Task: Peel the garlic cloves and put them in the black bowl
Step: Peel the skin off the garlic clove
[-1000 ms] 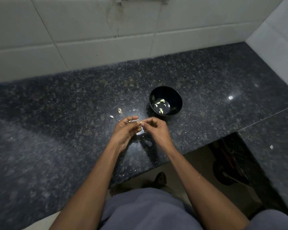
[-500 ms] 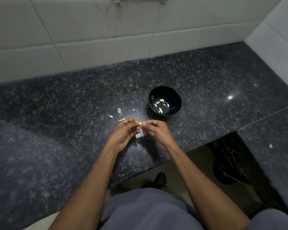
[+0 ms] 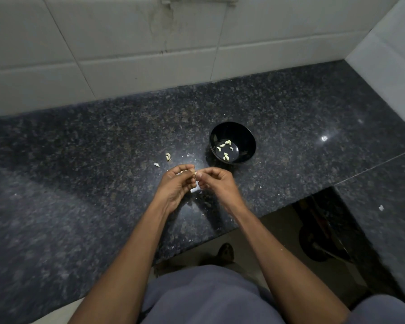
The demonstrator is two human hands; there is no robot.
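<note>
Garlic clove (image 3: 195, 173): tiny pale bit, mostly hidden betw. fingertips; can't tell how much skin is on it. Black bowl (image 3: 248, 136): glossy, round, w/ several pale peeled cloves (image 3: 225, 156) scattered on its floor. Two more pale pieces on the counter, unpeeled clove (image 3: 168, 156) and a smaller scrap (image 3: 157, 164), both left of the bowl, beyond the left hand.

Dark speckled granite countertop (image 3: 80, 160) runs to a white tiled wall (image 3: 126, 54) at the back and another tiled wall at right. Near edge of the counter cuts diagonally below the wrists; floor shows under it. Wide bare granite to the left; bowl sits just beyond and right of the hands, apart from them.

Left hand (image 3: 177, 185) and right hand (image 3: 216, 181) meet fingertip to fingertip above the counter. Both have fingers curled, thumb and forefinger pinching the clove from opposite sides. Clove sits right at that junction, near the bowl's near-left rim.
</note>
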